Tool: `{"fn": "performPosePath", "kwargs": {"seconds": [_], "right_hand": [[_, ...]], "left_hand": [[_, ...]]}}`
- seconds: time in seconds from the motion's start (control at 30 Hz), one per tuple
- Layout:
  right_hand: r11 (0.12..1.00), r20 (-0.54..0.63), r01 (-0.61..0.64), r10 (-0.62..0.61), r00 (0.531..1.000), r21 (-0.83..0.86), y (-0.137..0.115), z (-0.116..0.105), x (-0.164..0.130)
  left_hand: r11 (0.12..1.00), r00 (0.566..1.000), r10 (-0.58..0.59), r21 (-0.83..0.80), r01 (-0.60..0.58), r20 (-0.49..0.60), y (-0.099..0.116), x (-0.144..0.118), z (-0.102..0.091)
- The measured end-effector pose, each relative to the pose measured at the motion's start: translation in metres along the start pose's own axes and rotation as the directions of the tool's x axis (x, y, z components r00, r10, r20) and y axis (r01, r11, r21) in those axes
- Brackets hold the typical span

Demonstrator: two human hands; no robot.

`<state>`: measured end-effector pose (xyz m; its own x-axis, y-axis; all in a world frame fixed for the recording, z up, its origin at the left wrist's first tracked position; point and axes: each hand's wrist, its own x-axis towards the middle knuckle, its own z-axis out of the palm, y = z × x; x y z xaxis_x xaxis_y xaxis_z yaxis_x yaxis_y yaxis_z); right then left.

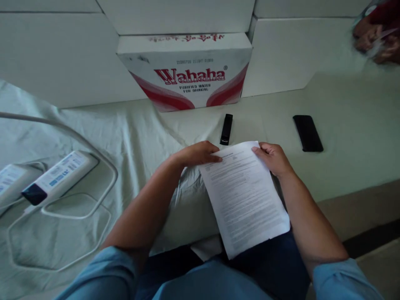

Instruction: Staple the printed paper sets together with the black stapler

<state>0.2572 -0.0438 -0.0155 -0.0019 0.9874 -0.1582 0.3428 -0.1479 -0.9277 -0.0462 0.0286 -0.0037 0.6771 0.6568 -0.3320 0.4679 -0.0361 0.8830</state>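
A printed sheet of paper [246, 200] hangs between my hands, its lower part over my lap. My left hand [201, 154] grips the top left corner, thumb lying on the printed side. At the top right corner, my right hand [273, 158] pinches the sheet between thumb and fingers. Just beyond the paper's top edge lies a small black stapler-like object [226, 129]; its exact kind is hard to make out. The fingers behind the sheet are partly hidden.
A white and red Wahaha water carton [190, 75] stands at the back. A black phone [308, 133] lies to the right. White power banks [62, 177] with a looping cable [108, 166] rest on the left of the pale cloth [131, 125]. Another person's hands [375, 41] show at the top right.
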Motion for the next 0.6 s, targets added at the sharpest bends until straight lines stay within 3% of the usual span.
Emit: {"fn": "performPosePath", "kwargs": {"seconds": [0.07,0.2,0.3,0.47,0.53,0.6], "right_hand": [[0.999,-0.041,-0.051,0.051,0.998,-0.007,0.002,0.004,0.006],[0.994,-0.088,-0.087,0.080,0.993,-0.072,0.007,0.007,0.016],[0.988,-0.111,-0.072,0.057,0.992,-0.135,0.010,0.007,0.018],[0.958,-0.154,-0.015,-0.031,0.988,-0.286,0.007,0.011,0.014],[0.940,-0.187,-0.001,-0.067,0.980,-0.340,0.004,0.013,0.011],[0.930,-0.216,-0.005,-0.080,0.973,-0.368,0.002,0.017,0.008]], "left_hand": [[0.995,0.985,-0.005,0.094,0.021,-0.174,-0.003,0.002,-0.010],[0.981,0.890,0.069,0.191,0.021,-0.451,-0.011,0.010,-0.013],[0.978,0.840,0.077,0.203,0.039,-0.537,-0.017,0.014,-0.007],[0.991,0.814,0.024,0.123,0.058,-0.580,-0.024,0.014,-0.004],[0.994,0.773,0.041,0.101,0.030,-0.633,-0.026,0.016,-0.003],[0.989,0.708,0.138,0.132,-0.064,-0.692,-0.026,0.019,0.000]]}}
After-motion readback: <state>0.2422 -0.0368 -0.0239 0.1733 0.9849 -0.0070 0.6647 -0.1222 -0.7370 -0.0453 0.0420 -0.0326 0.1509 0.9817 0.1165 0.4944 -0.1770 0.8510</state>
